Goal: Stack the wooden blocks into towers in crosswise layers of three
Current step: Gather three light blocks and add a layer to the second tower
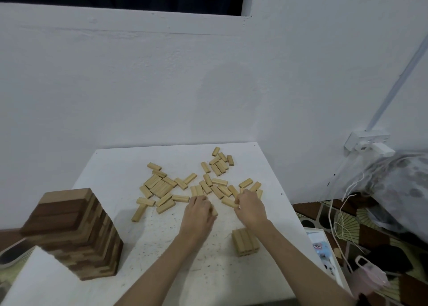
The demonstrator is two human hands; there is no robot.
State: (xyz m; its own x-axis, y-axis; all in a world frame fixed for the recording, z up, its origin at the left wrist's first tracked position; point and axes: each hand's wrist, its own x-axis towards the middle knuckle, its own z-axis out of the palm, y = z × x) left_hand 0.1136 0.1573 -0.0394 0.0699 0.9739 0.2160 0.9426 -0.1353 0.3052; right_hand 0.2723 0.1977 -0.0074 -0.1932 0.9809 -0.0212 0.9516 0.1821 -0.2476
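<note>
Several loose pale wooden blocks (159, 187) lie scattered over the far half of the white table (115, 173). A low stack of pale blocks (245, 242), three side by side on top, stands near the table's right front. My left hand (199, 209) lies palm down at the near edge of the scatter, its fingers curled round a pale block (215, 212) that shows at its right side. My right hand (250, 205) reaches in beside it and pinches the end of another loose block (229, 202).
A tall tower of dark and light brown blocks (76, 234) stands at the table's left front. A wall rises right behind the table. To the right are a wall socket with a plug (368, 143), dangling cords, a white box (324, 252) and a patterned floor.
</note>
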